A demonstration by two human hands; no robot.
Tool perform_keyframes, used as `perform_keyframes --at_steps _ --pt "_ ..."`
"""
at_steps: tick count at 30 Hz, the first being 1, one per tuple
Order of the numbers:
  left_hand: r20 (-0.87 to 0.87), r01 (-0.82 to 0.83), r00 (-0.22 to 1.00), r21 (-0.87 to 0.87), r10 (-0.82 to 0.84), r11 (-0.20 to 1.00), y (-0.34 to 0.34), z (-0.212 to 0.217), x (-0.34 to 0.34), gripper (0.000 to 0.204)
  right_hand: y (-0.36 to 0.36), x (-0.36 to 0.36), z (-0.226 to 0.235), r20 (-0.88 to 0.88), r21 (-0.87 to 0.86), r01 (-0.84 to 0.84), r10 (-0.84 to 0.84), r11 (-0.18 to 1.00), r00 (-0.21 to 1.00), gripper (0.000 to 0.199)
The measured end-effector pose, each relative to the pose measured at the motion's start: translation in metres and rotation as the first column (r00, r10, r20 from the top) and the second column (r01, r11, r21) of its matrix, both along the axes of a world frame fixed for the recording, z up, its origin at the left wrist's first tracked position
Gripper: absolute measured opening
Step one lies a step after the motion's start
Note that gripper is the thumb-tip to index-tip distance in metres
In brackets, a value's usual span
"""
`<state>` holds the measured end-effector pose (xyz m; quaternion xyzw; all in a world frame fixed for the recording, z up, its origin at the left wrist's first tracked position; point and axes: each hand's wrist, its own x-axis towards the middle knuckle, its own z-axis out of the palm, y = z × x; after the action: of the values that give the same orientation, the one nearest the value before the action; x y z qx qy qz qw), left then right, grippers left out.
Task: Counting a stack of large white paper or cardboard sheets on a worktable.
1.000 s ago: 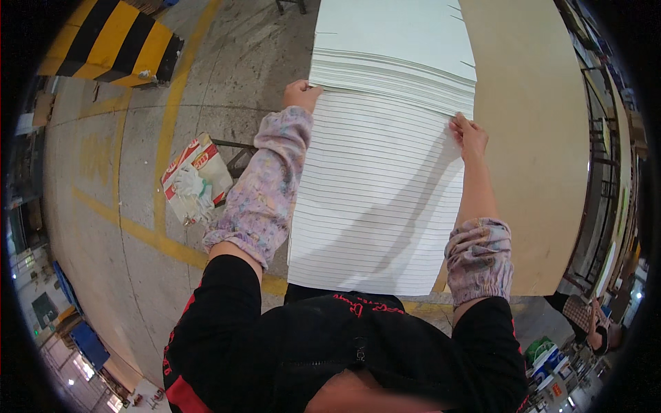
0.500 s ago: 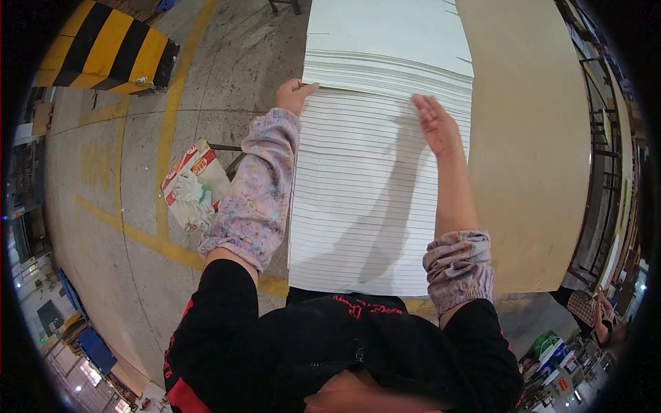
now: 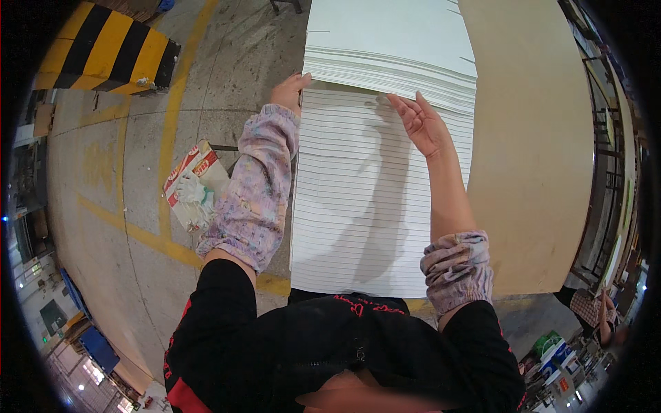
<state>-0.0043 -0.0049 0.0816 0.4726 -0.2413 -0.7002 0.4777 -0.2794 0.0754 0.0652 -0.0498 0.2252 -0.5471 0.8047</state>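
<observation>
A pile of ruled white paper (image 3: 330,206) lies in front of me, its top sheet printed with dark lines. Across its far part rests a stack of plain white sheets (image 3: 392,34), whose near edge fans out in thin layers. At that edge's left corner my left hand (image 3: 288,91) is closed on the sheets, thumb on top; its other fingers are partly hidden. A dark gap shows under the edge beside it. My right hand (image 3: 423,129) is turned palm up with fingers apart, fingertips close to the near edge; whether they touch it I cannot tell.
A tan board surface (image 3: 530,158) extends to the right of the paper. Left, white gloves (image 3: 193,193) lie on a red and white carton piece (image 3: 206,162). A yellow-and-black striped barrier (image 3: 103,51) stands far left. Another person (image 3: 595,310) is at the lower right.
My right hand has moved left along the near edge, its fingers spreading. My left hand has shifted slightly farther away, and the sheets' edge beside it shows a wider gap underneath.
</observation>
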Motion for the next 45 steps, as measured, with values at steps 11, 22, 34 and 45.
perform_keyframes --at_steps 11,22,34,45 --pt "0.66 0.102 0.745 -0.256 0.097 0.961 -0.009 -0.032 0.012 0.029 0.005 -0.075 -0.026 -0.596 0.017 0.494 -0.388 0.869 0.703 0.019" --pt "0.814 -0.059 0.574 -0.067 0.089 0.996 0.007 -0.006 -0.01 0.025 0.001 -0.064 -0.027 -0.831 0.074 0.588 -0.276 0.805 0.484 0.014" --pt "0.517 -0.064 0.841 -0.199 0.16 0.978 -0.006 -0.045 0.02 0.011 -0.011 -0.06 -0.025 -0.815 0.066 0.546 -0.271 0.835 0.513 0.012" --pt "0.748 -0.135 0.62 -0.197 0.238 0.971 -0.001 -0.028 0.009 0.022 0.008 -0.048 -0.025 -0.732 0.055 0.344 -0.197 0.937 0.652 0.02"
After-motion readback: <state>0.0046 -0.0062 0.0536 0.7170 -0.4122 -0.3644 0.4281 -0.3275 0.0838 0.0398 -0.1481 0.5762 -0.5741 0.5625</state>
